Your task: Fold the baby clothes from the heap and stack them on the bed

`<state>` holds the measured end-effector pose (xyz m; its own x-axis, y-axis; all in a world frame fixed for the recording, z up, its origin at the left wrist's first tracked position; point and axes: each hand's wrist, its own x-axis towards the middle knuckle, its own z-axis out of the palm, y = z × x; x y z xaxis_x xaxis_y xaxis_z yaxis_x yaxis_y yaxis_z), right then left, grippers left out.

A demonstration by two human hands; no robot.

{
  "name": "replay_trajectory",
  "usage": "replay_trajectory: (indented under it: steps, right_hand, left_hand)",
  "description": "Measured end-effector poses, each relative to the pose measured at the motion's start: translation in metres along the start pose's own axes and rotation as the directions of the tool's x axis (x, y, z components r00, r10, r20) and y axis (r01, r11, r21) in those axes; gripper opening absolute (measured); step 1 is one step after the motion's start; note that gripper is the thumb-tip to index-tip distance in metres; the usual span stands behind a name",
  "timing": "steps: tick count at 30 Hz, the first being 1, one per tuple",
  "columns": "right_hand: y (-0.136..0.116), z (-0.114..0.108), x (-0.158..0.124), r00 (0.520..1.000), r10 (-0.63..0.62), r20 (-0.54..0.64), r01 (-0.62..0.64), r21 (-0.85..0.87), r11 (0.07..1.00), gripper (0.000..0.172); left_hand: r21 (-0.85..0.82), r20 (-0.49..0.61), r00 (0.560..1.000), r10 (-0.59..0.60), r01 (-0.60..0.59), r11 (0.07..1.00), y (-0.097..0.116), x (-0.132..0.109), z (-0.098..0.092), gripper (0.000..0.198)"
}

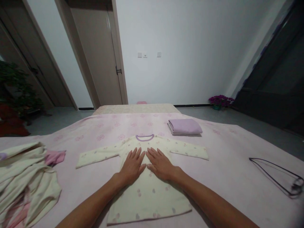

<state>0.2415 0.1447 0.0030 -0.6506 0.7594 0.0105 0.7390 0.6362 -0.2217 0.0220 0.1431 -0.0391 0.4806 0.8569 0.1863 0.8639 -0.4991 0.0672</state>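
Smoothing of cream shirt [148, 198] is the step now; left hand [131, 166] and right hand [161, 164] lie flat and open, holding nothing. Lower part [148, 202] needs pressing next, I think.

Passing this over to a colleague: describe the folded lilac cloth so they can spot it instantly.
On the pink flowered bedspread, find the spread-out cream long-sleeved top. Just beyond its collar, to the right, sits the folded lilac cloth, the only neat stack there.
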Motion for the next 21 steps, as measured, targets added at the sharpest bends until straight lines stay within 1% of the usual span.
replay_trajectory:
  steps: [4,7,11,14,15,16,17,18,19,20,21]
  right_hand:
    - [-0.033,0.005,-0.029,1.0,0.019,0.004,-0.019,0.036,0.999,0.072]
    - [-0.047,0.006,-0.051,0.999,0.008,0.032,-0.01,0.06,0.998,0.072]
    - [-0.051,0.004,-0.078,0.996,-0.067,0.051,0.061,0.102,0.993,0.071]
    - [-0.05,0.002,-0.091,0.991,-0.117,0.061,0.108,0.141,0.984,0.07]
    - [-0.05,0.001,-0.093,0.991,-0.12,0.062,0.11,0.151,0.982,0.069]
    - [-0.05,0.0,-0.094,0.991,-0.115,0.06,0.105,0.156,0.982,0.068]
    - [-0.05,0.0,-0.094,0.993,-0.105,0.056,0.095,0.158,0.983,0.068]
    - [-0.05,0.0,-0.094,0.994,-0.093,0.052,0.084,0.157,0.984,0.067]
    - [-0.05,0.0,-0.094,0.995,-0.083,0.047,0.074,0.157,0.985,0.067]
    - [-0.05,0.0,-0.093,0.996,-0.076,0.043,0.068,0.157,0.985,0.066]
    - [-0.05,0.002,-0.092,0.997,-0.073,0.036,0.067,0.157,0.985,0.065]
  left_hand:
    - [-0.019,0.044,0.995,0.085,-0.084,0.996,0.017,-0.033,-0.007,0.065]
    - [-0.044,0.093,0.99,0.107,-0.104,0.994,0.026,-0.054,-0.018,0.068]
    - [-0.103,0.151,0.977,0.148,-0.133,0.986,0.039,-0.084,-0.034,0.076]
    - [-0.196,0.126,0.966,0.224,-0.197,0.961,0.046,-0.106,-0.04,0.08]
    - [-0.243,0.103,0.961,0.257,-0.226,0.943,0.045,-0.111,-0.041,0.076]
    - [-0.3,0.073,0.959,0.273,-0.24,0.923,0.041,-0.113,-0.041,0.066]
    - [-0.364,0.042,0.966,0.257,-0.225,0.904,0.034,-0.111,-0.042,0.054]
    - [-0.427,0.012,0.98,0.2,-0.176,0.887,0.023,-0.107,-0.044,0.043]
    - [-0.481,-0.011,0.995,0.097,-0.091,0.872,0.009,-0.1,-0.046,0.037]
    - [-0.515,-0.026,0.998,-0.051,0.03,0.857,-0.01,-0.091,-0.049,0.037]
    - [-0.508,-0.053,0.98,-0.191,0.138,0.851,-0.031,-0.08,-0.052,0.038]
